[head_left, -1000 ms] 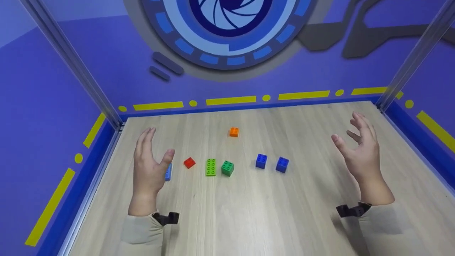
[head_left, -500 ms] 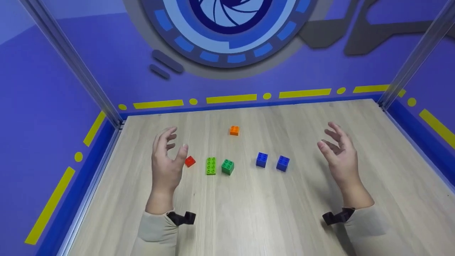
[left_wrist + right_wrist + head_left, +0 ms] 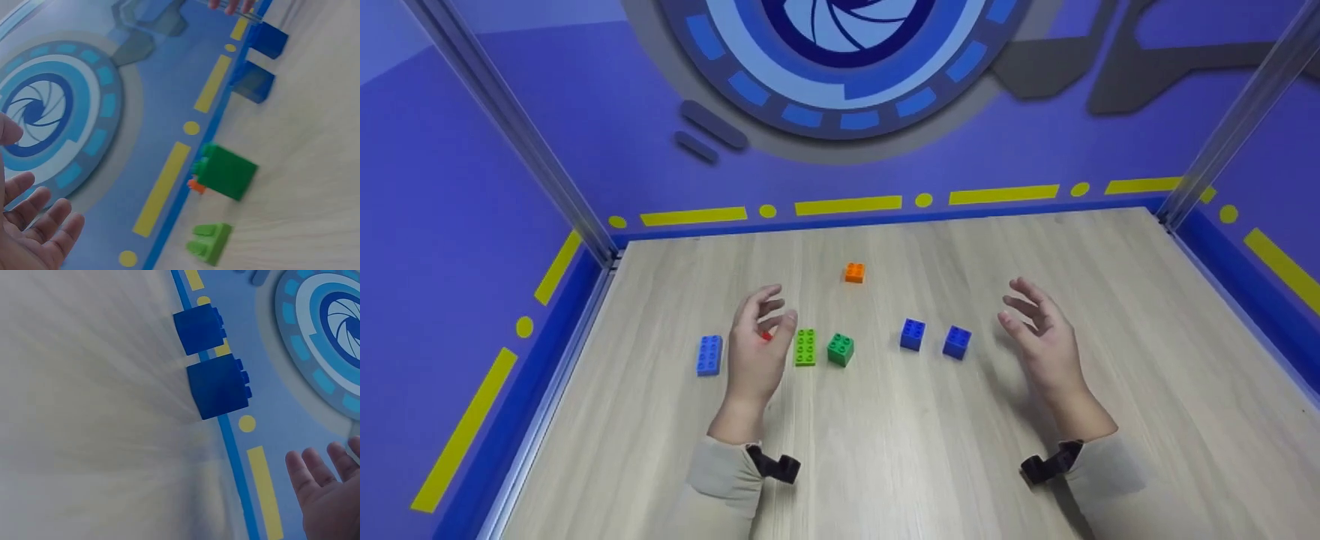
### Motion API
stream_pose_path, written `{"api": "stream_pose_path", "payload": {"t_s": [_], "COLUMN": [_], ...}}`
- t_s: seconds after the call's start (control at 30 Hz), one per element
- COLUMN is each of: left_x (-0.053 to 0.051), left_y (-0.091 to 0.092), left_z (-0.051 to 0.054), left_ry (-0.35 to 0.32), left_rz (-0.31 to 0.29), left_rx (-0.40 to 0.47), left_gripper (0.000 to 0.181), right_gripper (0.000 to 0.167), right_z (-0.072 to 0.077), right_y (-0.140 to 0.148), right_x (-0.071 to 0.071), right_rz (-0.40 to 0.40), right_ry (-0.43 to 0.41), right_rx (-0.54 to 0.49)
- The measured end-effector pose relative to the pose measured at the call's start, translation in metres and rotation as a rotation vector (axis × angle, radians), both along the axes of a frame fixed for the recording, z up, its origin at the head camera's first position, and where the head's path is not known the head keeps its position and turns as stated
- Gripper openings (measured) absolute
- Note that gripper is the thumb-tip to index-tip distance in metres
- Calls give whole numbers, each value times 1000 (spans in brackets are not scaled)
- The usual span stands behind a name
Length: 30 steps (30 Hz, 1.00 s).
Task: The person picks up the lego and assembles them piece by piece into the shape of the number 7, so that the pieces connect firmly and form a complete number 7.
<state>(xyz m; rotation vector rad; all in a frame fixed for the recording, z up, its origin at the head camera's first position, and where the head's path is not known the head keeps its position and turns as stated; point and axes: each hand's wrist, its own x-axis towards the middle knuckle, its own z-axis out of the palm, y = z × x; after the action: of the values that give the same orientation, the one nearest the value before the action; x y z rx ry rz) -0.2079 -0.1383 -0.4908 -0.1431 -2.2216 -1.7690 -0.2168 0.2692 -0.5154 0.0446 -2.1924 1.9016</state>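
My left hand (image 3: 757,352) hovers over the red brick (image 3: 766,336), hiding most of it, with its fingers loosely bent and nothing held. Right of that hand lie a light green brick (image 3: 805,347) and a dark green brick (image 3: 840,349). A long light blue brick (image 3: 709,355) lies to its left. My right hand (image 3: 1046,349), empty and relaxed, is held over the table to the right of two dark blue bricks (image 3: 913,334). The right wrist view shows both dark blue bricks (image 3: 219,387) apart from the fingers (image 3: 318,467).
An orange brick (image 3: 854,272) lies farther back on the wooden table (image 3: 885,450). Behind the table stands a blue printed wall (image 3: 585,135), with side walls at left and right joined by metal posts (image 3: 1245,112).
Both hands have moved inward toward each other. The left hand has uncovered the light blue brick and now covers most of the red one. The bricks stay in place.
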Motion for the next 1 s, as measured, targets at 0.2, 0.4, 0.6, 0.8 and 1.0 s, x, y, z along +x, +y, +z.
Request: {"api": "stream_pose_path", "payload": {"t_s": [0.2,0.4,0.6,0.8,1.0], "left_x": [-2,-5,-4,-2,-1], "left_y": [17,31,43,51,53], "left_z": [-21,-34,-44,-54,-59], "left_ry": [-88,-182,-204,-220,-226], "left_rz": [-29,-46,-61,-94,-113], "left_rx": [51,50,16,-20,-70], "left_gripper": [52,61,65,69,66], "right_gripper": [69,70,69,70,66], "right_z": [-9,-15,-20,-25,-32], "right_y": [-6,-7,-8,-9,-11], "right_x": [-2,-1,0,-1,0], "right_rz": [54,98,140,180,206], "right_ry": [-60,-122,-166,-206,-211], "right_rx": [29,44,30,77,183]}}
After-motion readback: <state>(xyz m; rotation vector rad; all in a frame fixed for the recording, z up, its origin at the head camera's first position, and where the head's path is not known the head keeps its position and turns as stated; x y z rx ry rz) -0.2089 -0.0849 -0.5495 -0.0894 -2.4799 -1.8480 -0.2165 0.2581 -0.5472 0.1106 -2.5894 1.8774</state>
